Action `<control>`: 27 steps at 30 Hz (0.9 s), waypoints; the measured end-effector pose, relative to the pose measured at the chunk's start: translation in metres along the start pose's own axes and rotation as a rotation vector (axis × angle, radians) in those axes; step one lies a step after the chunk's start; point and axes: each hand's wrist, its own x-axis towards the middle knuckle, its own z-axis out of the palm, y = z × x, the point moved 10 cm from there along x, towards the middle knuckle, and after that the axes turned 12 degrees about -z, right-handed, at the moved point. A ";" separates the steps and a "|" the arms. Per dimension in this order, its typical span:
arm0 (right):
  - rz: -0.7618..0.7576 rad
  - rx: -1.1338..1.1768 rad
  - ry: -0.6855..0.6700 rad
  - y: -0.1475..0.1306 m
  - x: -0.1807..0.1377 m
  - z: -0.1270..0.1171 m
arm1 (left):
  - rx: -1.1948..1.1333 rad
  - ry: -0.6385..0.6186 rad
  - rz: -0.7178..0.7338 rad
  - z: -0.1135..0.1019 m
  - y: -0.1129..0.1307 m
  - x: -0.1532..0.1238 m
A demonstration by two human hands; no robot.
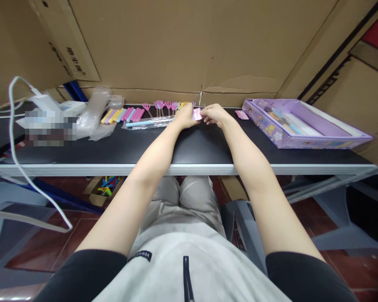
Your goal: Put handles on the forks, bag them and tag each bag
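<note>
Both my hands meet at the far middle of the black table (113, 147). My left hand (185, 116) and my right hand (214, 114) pinch a small pink packet (197, 113) between them, fingers closed on its two ends. Just behind the hands lies a row of small pink, yellow and blue toy forks (164, 105). Left of my left hand rests a clear bag holding a long blue stick (146, 123), and beyond it a row of coloured sticks (122, 115).
A purple open box (302, 126) with items inside sits at the right, a second pink packet (241, 114) beside it. Crumpled clear plastic bags (96, 113) and a white device with a cable (47, 102) lie at the left. Cardboard walls stand behind the table.
</note>
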 end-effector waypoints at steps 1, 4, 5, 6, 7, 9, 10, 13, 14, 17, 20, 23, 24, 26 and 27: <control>-0.004 0.000 0.005 0.000 0.000 0.000 | 0.001 0.001 0.001 0.000 0.000 0.000; -0.018 0.016 0.019 0.000 0.001 -0.001 | -0.004 0.001 0.003 0.000 -0.001 0.001; -0.021 0.022 0.023 0.000 0.002 -0.001 | -0.008 0.000 0.004 0.001 -0.001 0.001; -0.023 0.027 0.027 0.000 0.002 -0.001 | -0.012 -0.003 0.004 0.001 -0.001 0.002; -0.024 0.032 0.030 0.000 0.002 -0.001 | -0.017 -0.004 0.005 0.001 -0.002 0.002; -0.022 0.035 0.039 0.000 0.003 -0.001 | -0.025 -0.003 0.009 0.002 -0.002 0.003; -0.022 0.036 0.044 0.000 0.004 -0.001 | -0.027 -0.002 0.012 0.002 -0.002 0.003; -0.017 0.038 0.054 0.002 0.005 -0.001 | -0.029 0.004 0.025 0.004 -0.002 0.005; -0.014 0.040 0.054 0.003 0.005 0.000 | -0.031 0.007 0.028 0.005 -0.002 0.006; -0.006 0.052 0.044 0.005 0.005 0.001 | -0.037 0.015 0.041 0.006 -0.002 0.008; 0.000 0.081 0.031 0.006 0.004 0.004 | -0.049 0.018 0.055 0.006 -0.001 0.008; -0.002 0.098 0.053 0.005 0.004 0.002 | -0.045 0.006 0.063 0.006 0.000 0.007; -0.005 0.095 0.065 0.004 0.004 0.001 | -0.039 0.000 0.062 0.006 0.000 0.006; -0.006 0.081 0.089 0.004 0.005 -0.003 | -0.018 -0.011 0.050 0.005 -0.001 0.005; -0.006 0.076 0.098 0.004 0.005 -0.004 | -0.003 -0.013 0.037 0.004 -0.002 0.004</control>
